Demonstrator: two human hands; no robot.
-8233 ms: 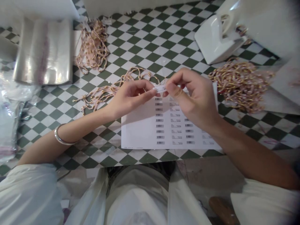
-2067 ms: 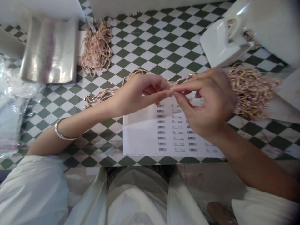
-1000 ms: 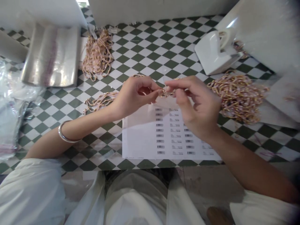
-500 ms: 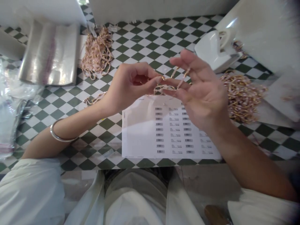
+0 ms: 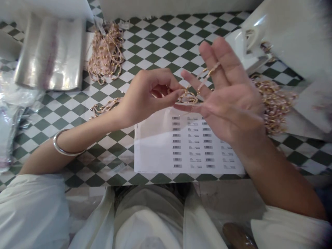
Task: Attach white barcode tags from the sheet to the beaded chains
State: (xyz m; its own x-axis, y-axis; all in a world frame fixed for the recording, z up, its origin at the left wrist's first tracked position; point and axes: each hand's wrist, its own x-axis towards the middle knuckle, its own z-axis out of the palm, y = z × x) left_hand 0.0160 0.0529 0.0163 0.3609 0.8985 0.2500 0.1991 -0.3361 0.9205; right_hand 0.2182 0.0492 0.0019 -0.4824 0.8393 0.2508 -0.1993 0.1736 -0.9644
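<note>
Swung open since a moment ago, over the checkered worktop (image 5: 166, 45) and a barcode label sheet (image 5: 186, 145) — right hand (image 5: 229, 103) raised, fingers spread wide, a gold-and-pink beaded chain (image 5: 206, 79) strung across them above the sheet. Left hand (image 5: 147, 97) curled close by, thumb and forefinger pinching the chain. Best kept gentle and taut — links clear of the paper.

Two hands (image 5: 145, 97) (image 5: 228, 93) are handling one beaded chain (image 5: 190, 98) above one barcode sheet (image 5: 160, 145), while two chain heaps (image 5: 105, 55) (image 5: 275, 103) are lying nearby (one bangle (image 5: 62, 152) is gleaming, too).
</note>
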